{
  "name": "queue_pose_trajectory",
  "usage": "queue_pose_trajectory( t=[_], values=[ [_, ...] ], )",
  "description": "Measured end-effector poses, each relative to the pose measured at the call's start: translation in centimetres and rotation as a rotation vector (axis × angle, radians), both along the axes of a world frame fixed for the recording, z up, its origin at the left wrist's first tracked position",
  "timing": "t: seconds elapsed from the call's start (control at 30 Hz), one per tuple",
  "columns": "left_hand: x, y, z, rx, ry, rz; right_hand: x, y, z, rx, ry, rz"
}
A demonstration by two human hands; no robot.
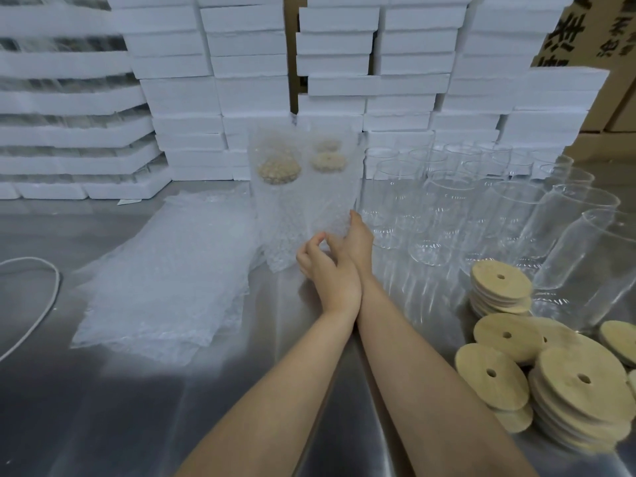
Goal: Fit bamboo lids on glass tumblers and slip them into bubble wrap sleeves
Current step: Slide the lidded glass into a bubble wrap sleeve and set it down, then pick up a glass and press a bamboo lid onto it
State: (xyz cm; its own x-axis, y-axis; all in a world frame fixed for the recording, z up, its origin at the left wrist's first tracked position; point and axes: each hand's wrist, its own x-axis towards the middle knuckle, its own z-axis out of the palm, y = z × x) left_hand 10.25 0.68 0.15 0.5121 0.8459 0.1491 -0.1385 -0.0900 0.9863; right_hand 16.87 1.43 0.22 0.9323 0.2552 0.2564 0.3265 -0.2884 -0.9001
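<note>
Two glass tumblers stand in bubble wrap sleeves at the middle of the steel table (103, 407). A bamboo lid shows through the wrap near the top of each. My right hand (359, 241) grips the base of the right wrapped tumbler (332, 191) from its right side, thumb up against the sleeve. My left hand (325, 270) is just below and to the left, its curled fingers pinching the sleeve's lower edge. The left wrapped tumbler (278, 208) stands untouched beside them.
A flat pile of bubble wrap sleeves (165, 280) lies to the left. Several bare glass tumblers (447, 208) crowd the right, with stacks of bamboo lids (581, 383) in front of them. White foam boxes (241, 80) wall the back. A white cable (41, 304) loops at far left.
</note>
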Motion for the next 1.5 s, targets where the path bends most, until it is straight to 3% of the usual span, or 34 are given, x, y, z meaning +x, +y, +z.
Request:
queue_pose_trajectory(
  t=[0.17,0.33,0.57,0.83,1.03,1.27,1.37,1.5],
  values=[
    [-0.4,0.4,0.3,0.012,0.013,-0.048,-1.8,-1.5,0.3,-0.142,-0.104,-0.16],
    [-2.3,0.2,0.5,0.058,0.051,-0.115,-5.9,-4.2,0.0,0.076,0.002,-0.122],
    [-5.1,-0.6,0.0,0.173,0.11,-0.257,-9.6,-7.7,-0.2,0.164,0.05,-0.121],
    [-5.1,-4.2,0.1,0.452,0.162,-0.428,-10.1,-10.2,0.5,0.401,0.035,-0.409],
    [-0.8,-4.9,-0.4,0.494,0.437,-0.45,-7.6,-11.1,0.6,0.547,0.099,-0.454],
    [2.7,-5.3,-0.2,0.602,0.306,-0.421,-5.7,-10.8,0.8,0.546,0.131,-0.392],
    [3.3,-5.0,-0.3,0.562,0.294,-0.45,-5.1,-10.7,0.7,0.508,0.138,-0.38],
    [2.6,-5.3,0.6,0.177,0.184,-0.577,-5.4,-10.3,0.8,0.477,0.12,-0.392]
  ],
)
